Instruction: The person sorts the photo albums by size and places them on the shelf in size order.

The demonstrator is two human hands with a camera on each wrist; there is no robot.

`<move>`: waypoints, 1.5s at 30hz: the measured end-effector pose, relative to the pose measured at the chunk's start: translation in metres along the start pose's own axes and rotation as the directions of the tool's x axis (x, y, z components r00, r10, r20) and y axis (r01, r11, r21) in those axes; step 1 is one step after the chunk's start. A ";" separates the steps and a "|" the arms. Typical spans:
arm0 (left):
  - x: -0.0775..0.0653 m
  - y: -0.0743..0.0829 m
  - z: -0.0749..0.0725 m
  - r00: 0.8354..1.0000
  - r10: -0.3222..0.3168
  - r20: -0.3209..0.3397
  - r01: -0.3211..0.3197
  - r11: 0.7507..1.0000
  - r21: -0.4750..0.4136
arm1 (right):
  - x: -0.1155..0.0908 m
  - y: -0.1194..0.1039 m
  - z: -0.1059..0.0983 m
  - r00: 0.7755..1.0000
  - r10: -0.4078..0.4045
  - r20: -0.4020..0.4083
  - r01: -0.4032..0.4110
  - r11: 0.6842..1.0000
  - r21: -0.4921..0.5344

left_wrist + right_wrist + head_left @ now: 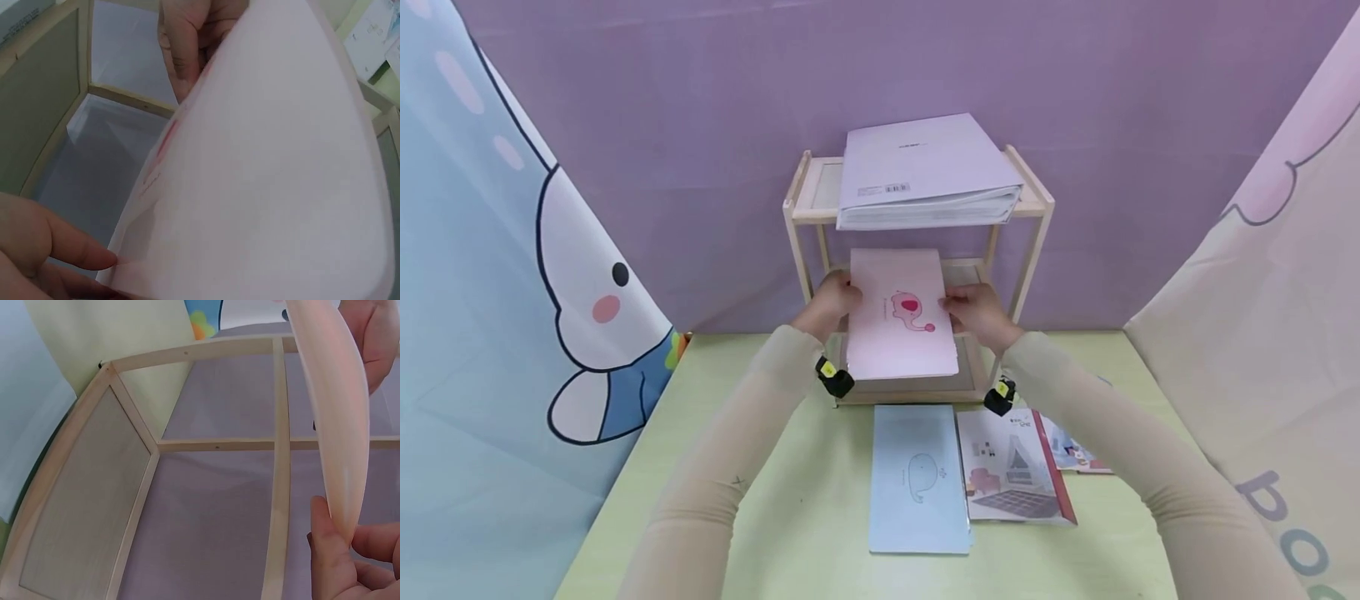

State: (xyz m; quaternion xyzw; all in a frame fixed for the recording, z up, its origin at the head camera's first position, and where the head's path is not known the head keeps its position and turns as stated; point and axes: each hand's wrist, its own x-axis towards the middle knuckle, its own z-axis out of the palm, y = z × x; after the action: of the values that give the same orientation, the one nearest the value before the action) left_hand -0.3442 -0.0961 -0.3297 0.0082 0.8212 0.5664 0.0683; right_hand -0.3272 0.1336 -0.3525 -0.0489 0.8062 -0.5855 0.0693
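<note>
Both hands hold a pink notebook (895, 333) with a red elephant drawing on its cover, in front of the middle of a small wooden rack. My left hand (833, 302) pinches its left edge between thumb and fingers. On the opposite edge, my right hand (981, 315) pinches it the same way. In the left wrist view the notebook (262, 156) bows between the two hands. The right wrist view shows it edge-on, with thumb and fingers of the right hand (350, 562) squeezing its edge.
The wooden rack (1032, 258) stands against a purple backdrop. Large white binders (928, 167) lie on its top shelf. On the green table (790, 500) before it lie a blue whale notebook (917, 483), a booklet with a room picture (1015, 467) and another booklet (1075, 450) partly under the right sleeve.
</note>
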 end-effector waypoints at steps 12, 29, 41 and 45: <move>0.009 0.005 -0.005 0.995 -0.104 -0.010 0.104 0.995 0.000 | 0.012 -0.004 0.000 0.998 0.060 -0.022 -0.060 0.998 0.011; 0.032 0.013 -0.005 0.949 -0.221 -0.225 0.218 0.975 -0.038 | 0.032 -0.006 0.003 0.996 0.086 -0.025 -0.087 0.995 -0.054; 0.042 0.017 -0.004 0.945 -0.194 -0.262 0.213 0.976 0.045 | 0.045 -0.007 0.009 0.995 0.096 -0.041 -0.098 0.994 -0.056; 0.039 0.017 -0.003 0.952 -0.169 -0.253 0.180 0.983 0.021 | 0.046 -0.009 0.014 0.995 0.092 -0.041 -0.094 0.994 -0.051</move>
State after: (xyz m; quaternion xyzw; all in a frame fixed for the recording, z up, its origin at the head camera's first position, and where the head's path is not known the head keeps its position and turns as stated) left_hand -0.3845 -0.0897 -0.3171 -0.1346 0.8329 0.5366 0.0138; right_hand -0.3700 0.1107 -0.3507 -0.0016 0.8239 -0.5611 0.0798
